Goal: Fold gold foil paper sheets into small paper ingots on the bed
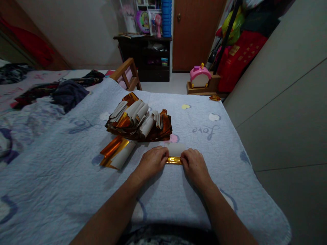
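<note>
between two hands, left [153, 159] and right [195, 167], fingers pinching its ends, lies one sheet [174, 160] (gold-edged).

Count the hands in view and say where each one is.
2: the left hand grips the left end of the gold strip, the right hand its right end.

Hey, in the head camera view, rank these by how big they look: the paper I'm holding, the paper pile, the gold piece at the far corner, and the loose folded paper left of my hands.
1. Paper pile
2. Loose folded paper
3. Held paper, partly covered by fingers
4. Gold corner piece
</note>
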The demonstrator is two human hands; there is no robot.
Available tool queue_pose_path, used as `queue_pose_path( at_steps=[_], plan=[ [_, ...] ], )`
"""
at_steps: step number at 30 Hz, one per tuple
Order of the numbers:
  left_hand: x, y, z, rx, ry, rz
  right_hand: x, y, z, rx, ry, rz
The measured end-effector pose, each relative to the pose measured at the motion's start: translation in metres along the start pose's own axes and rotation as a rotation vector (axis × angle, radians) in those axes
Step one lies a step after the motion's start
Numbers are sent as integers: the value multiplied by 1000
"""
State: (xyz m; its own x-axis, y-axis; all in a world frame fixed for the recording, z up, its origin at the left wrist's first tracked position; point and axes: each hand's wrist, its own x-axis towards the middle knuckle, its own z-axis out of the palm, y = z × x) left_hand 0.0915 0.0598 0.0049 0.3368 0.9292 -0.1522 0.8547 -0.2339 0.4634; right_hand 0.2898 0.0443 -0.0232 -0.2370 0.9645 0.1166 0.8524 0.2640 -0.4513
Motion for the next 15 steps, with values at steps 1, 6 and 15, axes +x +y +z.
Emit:
queue_pose_path(
  at_steps=[1, 6, 15],
  plan=[
    [0, 0, 0, -3, -2, 6, 0, -1, 0, -11, 3, -1],
    [-1, 0, -1, -5, -13, 18, -1, -10, -3, -65, 16, 13],
    [-4, 2, -2, -26, -17, 18, -2, -30, -3, -273, 22, 70]
  ],
)
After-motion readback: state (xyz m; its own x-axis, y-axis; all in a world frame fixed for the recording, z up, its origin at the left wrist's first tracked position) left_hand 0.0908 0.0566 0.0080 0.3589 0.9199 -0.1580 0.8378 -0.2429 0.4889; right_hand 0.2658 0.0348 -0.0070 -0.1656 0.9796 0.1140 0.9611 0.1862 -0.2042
